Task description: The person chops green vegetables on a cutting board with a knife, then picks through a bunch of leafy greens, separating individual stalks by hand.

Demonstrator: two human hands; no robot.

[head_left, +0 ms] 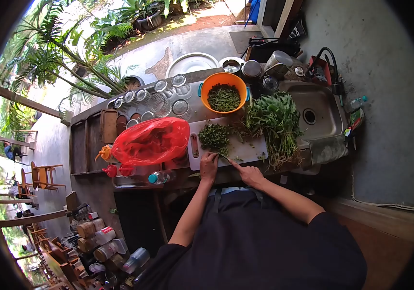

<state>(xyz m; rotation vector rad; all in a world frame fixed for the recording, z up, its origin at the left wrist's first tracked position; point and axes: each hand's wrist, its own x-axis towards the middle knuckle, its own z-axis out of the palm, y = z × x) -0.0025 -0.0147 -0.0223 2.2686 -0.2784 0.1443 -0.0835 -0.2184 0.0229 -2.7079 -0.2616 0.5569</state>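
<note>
My right hand [250, 175] grips a knife [227, 158], its index finger stretched along it toward the blade. The blade points up and left over the white cutting board [255, 153]. Beside the tip, my left hand [209, 166] rests at the board's front edge with fingers bent together; whatever they hold is too small to tell. Just beyond it lies a pile of chopped greens [214, 137]. A large bunch of leafy greens [277, 118], roots toward me, lies across the board's right side. Behind the board, an orange basin [242, 83] holds more chopped greens.
A red plastic bag [151, 140] sits left of the board, with upturned glasses [181, 108] behind it. A bottle with a teal cap [161, 177] lies near the front edge. To the right is a metal sink [330, 104], with a cloth [329, 148] over its front.
</note>
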